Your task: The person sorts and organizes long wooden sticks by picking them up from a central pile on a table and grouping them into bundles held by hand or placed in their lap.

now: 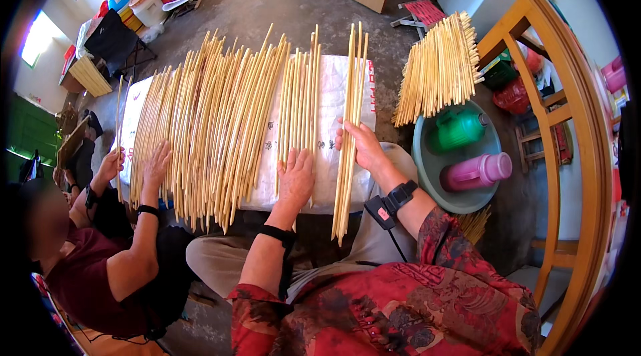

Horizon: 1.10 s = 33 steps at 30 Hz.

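Observation:
My right hand (364,145) grips several long, thin peeled wooden sticks (352,91) near their middle, at the right end of the table's white woven-plastic cover (330,111). Flat on the lower part of a small row of similar sticks (299,101) rests my left hand (296,176), its fingers extended and grasping nothing. To the left of that row spreads a wide, dense layer of sticks (225,121), some with brown marks. Their ends stick out past both long edges of the cover.
A co-worker at left has one hand (157,163) on the sticks and the other (111,163) holding sticks upright. On my right, a stick pile (438,68) stands beside a basin (420,156) containing green (458,128) and pink (473,172) thermos flasks. A wooden chair (551,121) rises farther right.

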Available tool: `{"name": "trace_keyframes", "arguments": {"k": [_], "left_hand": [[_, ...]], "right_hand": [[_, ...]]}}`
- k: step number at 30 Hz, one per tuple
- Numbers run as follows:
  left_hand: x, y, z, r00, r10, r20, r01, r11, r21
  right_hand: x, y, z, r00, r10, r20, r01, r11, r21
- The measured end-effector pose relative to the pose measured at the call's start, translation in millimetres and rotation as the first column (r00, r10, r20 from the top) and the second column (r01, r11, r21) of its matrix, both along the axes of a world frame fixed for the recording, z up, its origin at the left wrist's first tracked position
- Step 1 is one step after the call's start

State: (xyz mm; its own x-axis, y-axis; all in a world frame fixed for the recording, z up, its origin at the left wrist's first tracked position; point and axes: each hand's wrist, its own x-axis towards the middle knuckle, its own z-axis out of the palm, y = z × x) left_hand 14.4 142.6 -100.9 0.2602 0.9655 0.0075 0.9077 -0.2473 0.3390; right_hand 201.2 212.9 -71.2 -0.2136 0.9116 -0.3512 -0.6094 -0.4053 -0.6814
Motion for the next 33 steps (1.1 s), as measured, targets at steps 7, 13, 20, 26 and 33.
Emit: {"name": "trace_keyframes", "arguments": {"k": [7, 13, 20, 26, 33], "left_hand": [[-2, -5, -1, 1.0, 0.012, 0.006, -0.013, 0.999, 0.043], [-10, 4, -5, 0.997, -0.015, 0.071, -0.003, 0.969, 0.246], [1, 15, -2, 0.994, 0.111, -0.011, -0.108, 0.982, 0.153], [22, 34, -4, 0.974, 0.214, -0.079, -0.189, 0.951, 0.246], [44, 49, -17, 0.943, 0.282, -0.178, -0.263, 0.957, 0.125]], "right_hand": [[1, 0, 1, 1.0, -0.007, 0.015, 0.007, 1.0, 0.0], [1, 1, 2, 1.0, -0.02, 0.009, 0.02, 1.0, 0.002], [1, 0, 4, 1.0, -0.018, -0.021, 0.018, 1.0, -0.011], [2, 1, 2, 1.0, -0.02, -0.003, 0.02, 0.999, -0.027], [1, 1, 3, 1.0, -0.013, 0.007, 0.013, 1.0, -0.018]]}}
